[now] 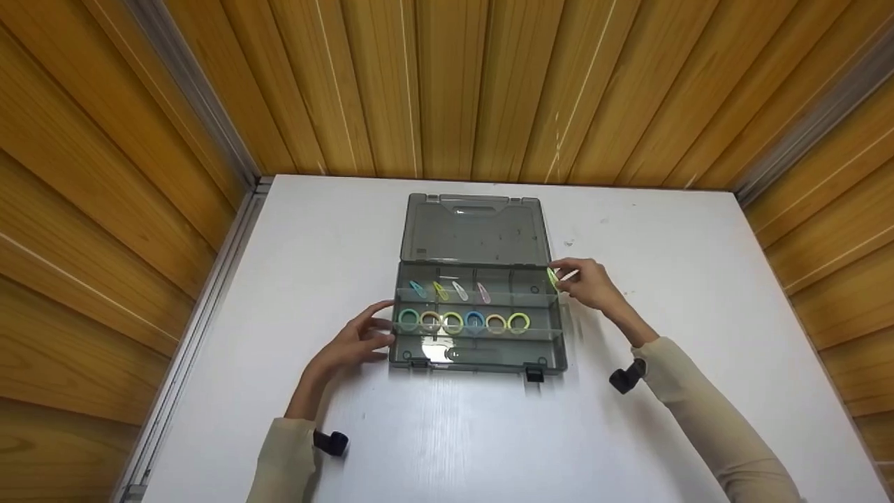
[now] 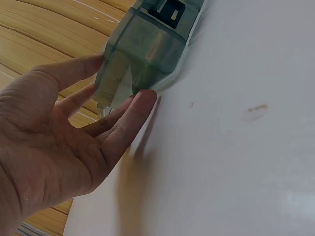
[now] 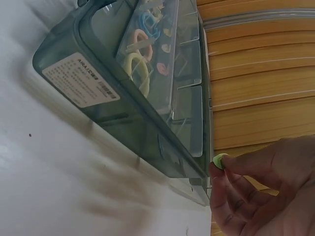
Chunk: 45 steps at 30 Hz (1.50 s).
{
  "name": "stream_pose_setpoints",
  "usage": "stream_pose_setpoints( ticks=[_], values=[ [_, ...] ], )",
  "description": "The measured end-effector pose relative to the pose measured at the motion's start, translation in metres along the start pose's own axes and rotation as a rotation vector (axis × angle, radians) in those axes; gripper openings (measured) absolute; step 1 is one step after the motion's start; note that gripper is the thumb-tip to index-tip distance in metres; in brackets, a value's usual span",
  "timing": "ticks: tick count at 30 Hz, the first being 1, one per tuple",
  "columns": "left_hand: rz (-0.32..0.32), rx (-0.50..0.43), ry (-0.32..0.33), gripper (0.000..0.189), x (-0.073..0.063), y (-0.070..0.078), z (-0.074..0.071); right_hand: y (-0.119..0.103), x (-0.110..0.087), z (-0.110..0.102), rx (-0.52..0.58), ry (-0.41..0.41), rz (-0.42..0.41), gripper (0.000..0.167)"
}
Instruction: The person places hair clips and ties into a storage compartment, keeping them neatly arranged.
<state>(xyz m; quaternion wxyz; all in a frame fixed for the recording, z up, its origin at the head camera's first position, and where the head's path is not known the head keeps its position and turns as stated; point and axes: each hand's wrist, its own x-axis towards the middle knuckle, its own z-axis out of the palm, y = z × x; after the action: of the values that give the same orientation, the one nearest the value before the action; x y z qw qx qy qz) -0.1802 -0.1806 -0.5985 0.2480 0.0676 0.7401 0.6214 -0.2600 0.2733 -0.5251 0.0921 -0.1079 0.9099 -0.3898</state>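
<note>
A grey see-through divided storage box [image 1: 499, 353] lies with its lid [image 1: 478, 230] laid back. My left hand [image 1: 353, 342] touches its left side with extended fingers; in the left wrist view those fingers [image 2: 140, 101] lie against the box corner [image 2: 147, 49]. At the right rim of the back compartment, my right hand [image 1: 589, 285] pinches a light green hair clip [image 1: 552, 278], mostly hidden by fingertips in the right wrist view. A blue clip [image 1: 418, 289], a yellow clip [image 1: 440, 290], a white clip [image 1: 459, 290] and a pink clip [image 1: 483, 293] stand in the back row.
Several coloured hair ties [image 1: 452, 323] sit in a row in the middle compartment. A white label [image 3: 81, 81] is stuck on the box's right side. Two black latches, one a dark tab [image 1: 534, 374], line the front edge. Wooden panels [image 1: 447, 91] rise behind the white table [image 1: 433, 433].
</note>
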Motion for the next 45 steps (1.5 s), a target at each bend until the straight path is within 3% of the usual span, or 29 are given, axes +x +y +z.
stream_pose_setpoints(
  ticks=[8,20,27,35,45],
  values=[
    [-0.002,-0.023,-0.012,0.073,-0.001,0.002,-0.001,-0.012,0.009,0.019,0.008,-0.011,-0.054,0.031],
    [-0.038,-0.008,0.015,0.074,0.0,0.001,0.0,-0.023,0.026,0.052,0.032,-0.023,-0.056,0.027],
    [-0.023,-0.021,0.004,0.073,0.0,0.001,-0.001,-0.024,0.034,0.061,0.056,-0.044,-0.068,0.026],
    [-0.006,-0.019,-0.003,0.074,-0.001,0.003,-0.001,-0.022,0.043,0.067,0.03,-0.043,0.005,0.022],
    [-0.02,-0.021,-0.003,0.074,-0.002,0.005,0.001,-0.023,0.048,0.071,0.03,-0.118,0.05,0.021]
  ],
)
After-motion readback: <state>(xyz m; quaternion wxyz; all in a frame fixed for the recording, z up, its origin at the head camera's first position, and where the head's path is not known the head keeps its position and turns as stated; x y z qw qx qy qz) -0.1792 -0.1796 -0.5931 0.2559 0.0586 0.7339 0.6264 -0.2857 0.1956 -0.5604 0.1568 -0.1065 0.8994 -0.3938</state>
